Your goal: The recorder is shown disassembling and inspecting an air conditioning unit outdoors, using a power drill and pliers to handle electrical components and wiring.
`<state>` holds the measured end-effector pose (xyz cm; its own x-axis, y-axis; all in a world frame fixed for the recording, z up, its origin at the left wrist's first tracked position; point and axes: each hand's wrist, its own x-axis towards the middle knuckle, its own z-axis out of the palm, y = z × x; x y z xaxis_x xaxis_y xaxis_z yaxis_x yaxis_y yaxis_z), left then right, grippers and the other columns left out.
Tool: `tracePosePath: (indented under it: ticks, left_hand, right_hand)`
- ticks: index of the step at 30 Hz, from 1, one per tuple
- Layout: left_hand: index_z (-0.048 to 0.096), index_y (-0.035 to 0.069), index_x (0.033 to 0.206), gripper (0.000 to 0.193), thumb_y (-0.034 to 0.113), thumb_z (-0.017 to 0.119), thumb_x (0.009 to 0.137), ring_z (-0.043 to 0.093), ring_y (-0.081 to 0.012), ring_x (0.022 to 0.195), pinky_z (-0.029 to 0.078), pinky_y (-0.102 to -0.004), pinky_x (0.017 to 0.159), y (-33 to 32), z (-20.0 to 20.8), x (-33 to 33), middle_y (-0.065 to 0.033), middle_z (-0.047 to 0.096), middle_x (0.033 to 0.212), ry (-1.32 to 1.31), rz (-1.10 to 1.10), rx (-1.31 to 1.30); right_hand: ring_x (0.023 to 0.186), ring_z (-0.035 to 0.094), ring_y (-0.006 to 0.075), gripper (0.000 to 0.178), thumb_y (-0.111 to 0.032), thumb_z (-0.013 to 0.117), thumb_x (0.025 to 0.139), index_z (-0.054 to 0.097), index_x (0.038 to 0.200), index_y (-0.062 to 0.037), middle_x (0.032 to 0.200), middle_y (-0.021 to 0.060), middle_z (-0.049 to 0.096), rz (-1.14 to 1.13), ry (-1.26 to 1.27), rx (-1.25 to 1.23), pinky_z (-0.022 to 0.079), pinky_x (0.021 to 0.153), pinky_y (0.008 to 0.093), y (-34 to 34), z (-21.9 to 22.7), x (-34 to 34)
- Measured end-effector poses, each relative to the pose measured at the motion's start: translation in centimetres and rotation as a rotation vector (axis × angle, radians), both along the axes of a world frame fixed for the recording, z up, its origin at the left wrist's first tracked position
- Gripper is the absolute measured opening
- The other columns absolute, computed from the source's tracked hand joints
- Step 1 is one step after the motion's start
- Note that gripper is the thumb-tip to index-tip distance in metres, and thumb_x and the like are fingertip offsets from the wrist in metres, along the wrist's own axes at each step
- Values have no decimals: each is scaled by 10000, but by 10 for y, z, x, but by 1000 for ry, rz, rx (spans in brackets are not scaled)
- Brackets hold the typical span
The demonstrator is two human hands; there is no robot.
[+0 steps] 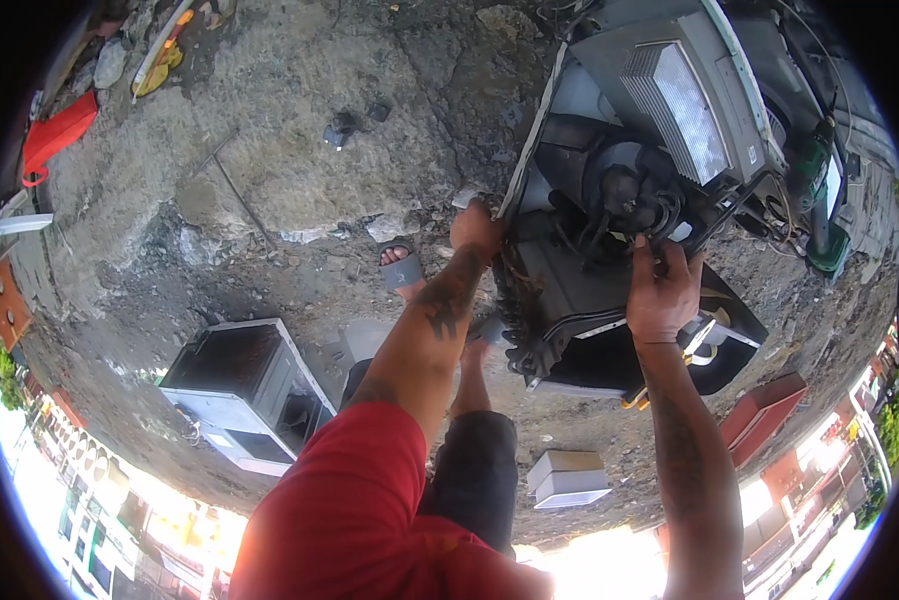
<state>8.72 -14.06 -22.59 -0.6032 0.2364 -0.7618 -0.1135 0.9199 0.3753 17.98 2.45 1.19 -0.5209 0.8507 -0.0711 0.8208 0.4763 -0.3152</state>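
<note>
Your left hand [475,228] grips the gutted air-conditioner unit [610,200] by its left edge; right hand [662,290] clutches its black wiring, lower right; unit stands ahead of you.

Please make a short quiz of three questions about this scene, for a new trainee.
1. True or false: both hands touch the dismantled air-conditioner unit.
2. Which hand rests among the black wires near the fan motor? A) left hand B) right hand
3. What stands on the ground at the lower left?

Key:
1. True; the left hand holds the unit's edge.
2. B, the right hand.
3. A second grey metal unit casing.
</note>
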Motion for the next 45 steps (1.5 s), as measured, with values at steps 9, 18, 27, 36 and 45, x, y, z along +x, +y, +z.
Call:
tracePosePath:
  ticks: [9,18,27,36,45]
  left_hand:
    - [661,3,996,339,206,687,726,670,-386,965,543,-454,826,26,10,-25,-227,687,999,-23,-136,-84]
    - [732,63,929,272,259,713,742,689,-340,875,539,-427,784,59,-2,-48,-166,713,856,96,12,360]
    - [727,82,933,297,335,697,780,665,-390,881,530,-478,793,95,4,-55,-184,698,870,274,-236,122]
    - [723,70,933,319,345,710,772,660,-375,962,528,-463,824,104,7,-70,-197,698,940,175,-52,0]
    - [725,67,980,320,319,708,784,677,-349,921,526,-433,824,118,12,-108,-182,709,898,215,135,480]
  right_hand:
    - [699,625,306,248,-349,726,804,691,896,-121,967,135,594,24,-43,63,483,601,417,1,1,3]
    - [694,630,285,232,-336,736,791,702,888,-128,936,78,599,-21,-14,19,478,585,401,-2,6,-3]
    - [715,636,305,241,-341,748,772,710,896,-138,944,86,603,-9,50,53,481,579,411,-1,0,-1]
    - [716,629,323,228,-334,746,766,707,889,-146,891,94,577,-4,19,68,476,571,420,-1,1,-2]
    - [694,624,328,228,-312,749,764,699,890,-129,899,105,578,2,52,70,475,558,418,1,3,-5]
